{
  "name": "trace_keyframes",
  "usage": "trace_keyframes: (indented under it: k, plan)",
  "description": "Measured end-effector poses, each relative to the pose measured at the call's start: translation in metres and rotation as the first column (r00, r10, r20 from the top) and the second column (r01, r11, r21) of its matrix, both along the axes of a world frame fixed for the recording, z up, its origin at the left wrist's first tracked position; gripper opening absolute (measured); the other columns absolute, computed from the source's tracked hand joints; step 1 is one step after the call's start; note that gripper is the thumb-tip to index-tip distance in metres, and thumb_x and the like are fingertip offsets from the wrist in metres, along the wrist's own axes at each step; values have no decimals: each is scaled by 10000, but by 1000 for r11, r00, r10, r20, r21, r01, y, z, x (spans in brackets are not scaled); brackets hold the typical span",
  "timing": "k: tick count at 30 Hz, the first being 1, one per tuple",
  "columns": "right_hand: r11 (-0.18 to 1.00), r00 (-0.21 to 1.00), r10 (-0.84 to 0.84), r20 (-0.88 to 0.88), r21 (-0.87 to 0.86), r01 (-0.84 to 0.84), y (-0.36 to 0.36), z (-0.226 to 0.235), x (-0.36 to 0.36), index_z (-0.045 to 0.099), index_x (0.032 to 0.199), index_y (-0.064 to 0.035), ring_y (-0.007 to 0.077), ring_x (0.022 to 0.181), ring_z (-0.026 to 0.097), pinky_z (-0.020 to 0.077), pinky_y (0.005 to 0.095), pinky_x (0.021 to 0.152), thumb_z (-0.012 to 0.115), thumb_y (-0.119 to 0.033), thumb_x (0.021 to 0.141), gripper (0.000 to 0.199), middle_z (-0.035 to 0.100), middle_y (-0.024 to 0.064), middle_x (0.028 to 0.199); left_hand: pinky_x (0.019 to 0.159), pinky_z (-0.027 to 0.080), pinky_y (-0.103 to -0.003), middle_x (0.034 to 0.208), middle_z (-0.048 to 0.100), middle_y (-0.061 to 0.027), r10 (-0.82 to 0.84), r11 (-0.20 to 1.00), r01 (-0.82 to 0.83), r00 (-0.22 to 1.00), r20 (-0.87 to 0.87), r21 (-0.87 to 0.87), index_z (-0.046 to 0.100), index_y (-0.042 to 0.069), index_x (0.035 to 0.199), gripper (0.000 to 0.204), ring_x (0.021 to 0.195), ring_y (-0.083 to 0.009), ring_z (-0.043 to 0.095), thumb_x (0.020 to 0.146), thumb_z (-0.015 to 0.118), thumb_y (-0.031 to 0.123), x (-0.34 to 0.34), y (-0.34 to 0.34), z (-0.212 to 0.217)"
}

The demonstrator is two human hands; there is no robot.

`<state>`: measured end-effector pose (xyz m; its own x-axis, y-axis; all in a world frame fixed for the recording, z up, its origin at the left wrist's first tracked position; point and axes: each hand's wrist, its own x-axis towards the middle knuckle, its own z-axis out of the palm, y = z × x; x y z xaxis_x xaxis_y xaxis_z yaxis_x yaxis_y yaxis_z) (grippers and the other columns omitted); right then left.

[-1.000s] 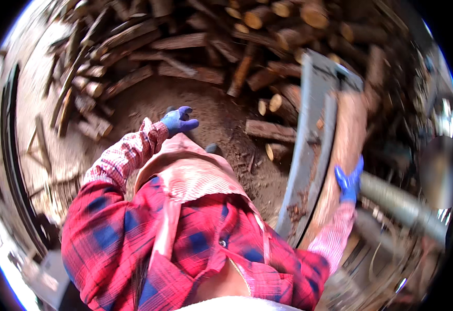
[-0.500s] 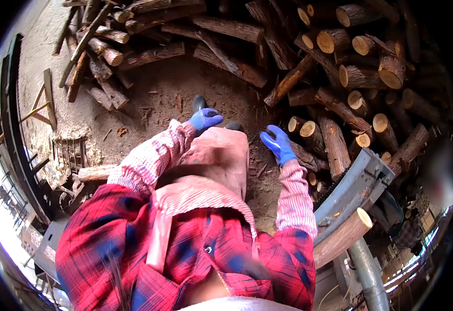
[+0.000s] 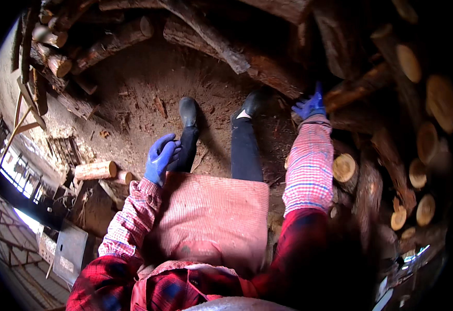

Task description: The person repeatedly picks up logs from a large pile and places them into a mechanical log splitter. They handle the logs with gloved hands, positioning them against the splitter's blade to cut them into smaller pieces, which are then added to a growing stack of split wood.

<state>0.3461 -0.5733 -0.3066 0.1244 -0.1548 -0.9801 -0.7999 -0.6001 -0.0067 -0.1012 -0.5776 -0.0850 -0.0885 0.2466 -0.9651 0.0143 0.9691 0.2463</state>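
My right hand [image 3: 310, 107], in a blue glove, reaches forward to the log pile with its fingers spread and nothing held. Just right of it lies a bark-covered log [image 3: 364, 85]; whether the glove touches it I cannot tell. Ahead of the fingers, a long thick log [image 3: 273, 75] lies slanted on the ground. My left hand [image 3: 160, 158], also blue-gloved, hovers beside my left leg, above the apron's edge. Its fingers are loosely bent and apart, with nothing in them.
Cut logs [image 3: 344, 167] are stacked on the right, several with pale ends outward. More logs [image 3: 115, 44] lie at the far left. My boots [image 3: 188, 111] stand on the dirt floor [image 3: 138, 88]. A peeled log [image 3: 95, 170] and a grey metal box [image 3: 70, 251] are on the left.
My view has moved closer to the pile, and I am bent forward. My right hand has reached out to the logs; the left has drawn back beside my leg. Both boots now show fully.
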Motion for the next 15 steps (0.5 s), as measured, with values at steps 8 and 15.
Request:
trace_keyframes:
  k: [8, 15]
  plan:
    - [-740, -755, 631, 180, -152, -655, 17, -24, -8, 281, 1449, -152, 241, 1353, 306, 264, 358, 1127, 517, -556, 863, 750, 246, 75, 1520, 851, 489, -262, 1126, 621, -96, 199, 979, -191, 967, 158, -64, 443, 15, 1316, 419, 960, -149, 611, 940, 560, 158, 43, -24, -72]
    - [900, 993, 31, -114, 436, 22, -61, 102, -105, 406, 1368, -84, 208, 1258, 390, 326, 353, 1062, 496, -378, 934, 532, 407, 77, 1375, 820, 483, -277, 1201, 567, -86, -75, 994, 64, 990, 116, 94, 369, 37, 1376, 607, 1007, -161, 587, 879, 651, 243, 98, -24, -42]
